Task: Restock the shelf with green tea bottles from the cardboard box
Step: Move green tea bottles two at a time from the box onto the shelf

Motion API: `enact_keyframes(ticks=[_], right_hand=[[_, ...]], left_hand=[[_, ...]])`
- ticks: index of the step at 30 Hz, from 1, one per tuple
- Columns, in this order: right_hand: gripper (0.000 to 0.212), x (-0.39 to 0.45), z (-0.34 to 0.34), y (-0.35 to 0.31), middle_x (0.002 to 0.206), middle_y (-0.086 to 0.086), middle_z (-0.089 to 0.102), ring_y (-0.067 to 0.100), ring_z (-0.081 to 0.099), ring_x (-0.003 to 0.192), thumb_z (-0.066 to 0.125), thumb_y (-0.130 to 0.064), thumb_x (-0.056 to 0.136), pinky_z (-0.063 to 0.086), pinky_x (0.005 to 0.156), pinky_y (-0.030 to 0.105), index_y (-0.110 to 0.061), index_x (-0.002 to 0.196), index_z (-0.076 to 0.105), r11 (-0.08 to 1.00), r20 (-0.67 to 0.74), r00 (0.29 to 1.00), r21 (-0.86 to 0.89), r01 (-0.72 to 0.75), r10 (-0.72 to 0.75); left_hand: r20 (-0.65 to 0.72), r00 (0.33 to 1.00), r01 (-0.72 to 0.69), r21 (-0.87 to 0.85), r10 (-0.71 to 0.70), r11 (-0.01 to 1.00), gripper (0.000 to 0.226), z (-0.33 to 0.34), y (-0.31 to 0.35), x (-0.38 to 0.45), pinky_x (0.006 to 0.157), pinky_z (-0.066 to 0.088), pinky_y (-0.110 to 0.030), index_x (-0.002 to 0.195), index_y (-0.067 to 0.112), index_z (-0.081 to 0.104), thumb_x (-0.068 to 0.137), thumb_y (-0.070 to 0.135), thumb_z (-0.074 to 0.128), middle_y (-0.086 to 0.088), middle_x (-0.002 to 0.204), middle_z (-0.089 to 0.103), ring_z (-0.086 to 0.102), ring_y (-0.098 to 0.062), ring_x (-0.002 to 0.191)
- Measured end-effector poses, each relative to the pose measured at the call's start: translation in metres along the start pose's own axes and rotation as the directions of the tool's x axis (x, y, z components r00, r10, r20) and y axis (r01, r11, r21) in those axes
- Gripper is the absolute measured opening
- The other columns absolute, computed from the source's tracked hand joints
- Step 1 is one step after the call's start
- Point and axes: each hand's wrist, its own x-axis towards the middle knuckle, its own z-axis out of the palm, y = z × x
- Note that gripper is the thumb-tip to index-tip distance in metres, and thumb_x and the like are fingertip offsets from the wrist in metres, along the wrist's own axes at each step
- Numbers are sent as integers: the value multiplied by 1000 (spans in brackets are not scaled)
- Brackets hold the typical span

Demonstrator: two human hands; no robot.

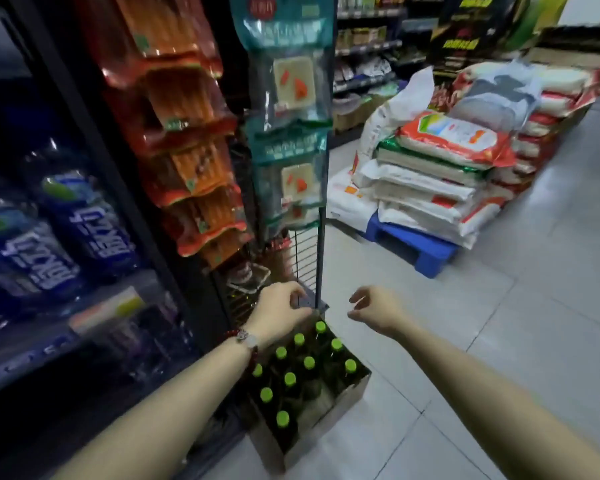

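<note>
Both hands are empty: left hand (280, 311) loosely curled over the far end of the cardboard box (329, 427), right hand (374, 311) half open just beside it. Green tea bottles (290, 379) stand upright inside, likely heavy, rigid, slick; gripping below the cap looks best. Wire rack (309, 258) crowds the far side; open floor lies right

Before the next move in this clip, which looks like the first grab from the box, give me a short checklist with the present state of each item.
1. Cardboard box open on top: ok.
2. Green-capped bottles upright and reachable: ok.
3. Left hand free to grip: cannot tell; fingers curled near the wire rack, palm hidden.
4. Right hand empty: ok, loosely open above the floor.
5. Hands over the bottles: not ok; both hover beyond the box's far end.
6. Free shelf slot for the green tea: cannot tell, cooler blurred.
</note>
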Motion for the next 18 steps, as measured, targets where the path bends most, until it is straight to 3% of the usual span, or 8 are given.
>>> enact_keyframes(ticks=[8, 13, 18], right_hand=[[29, 30, 126, 94, 101, 12, 72, 24, 65, 94, 73, -15, 78, 51, 85, 32, -7, 105, 68, 999, 32, 999, 30, -22, 21], [24, 37, 174, 136, 101, 14, 72, 20, 61, 84, 72, -13, 78, 43, 71, 24, -4, 100, 69, 999, 14, 1000, 31, -20, 20], [28, 36, 213, 166, 105, 8, 71, 23, 65, 103, 73, -16, 80, 43, 82, 22, -7, 106, 69, 997, -25, 999, 72, -33, 35]], left_hand=[[50, 996, 74, -12, -73, 997, 28, 137, -111, -19, 74, 41, -20, 102, 17, 67, 78, 29, 72, 1, 90, 63, 58, -13, 85], [44, 991, 130, -46, -128, 990, 25, 187, -151, -26, 77, 45, -24, 101, 14, 68, 78, 23, 72, -1, 85, 62, 57, -12, 81], [98, 974, 211, -82, -203, 974, 27, 220, -183, -48, 78, 47, -25, 104, 12, 67, 79, 22, 72, -2, 88, 62, 58, -14, 82]])
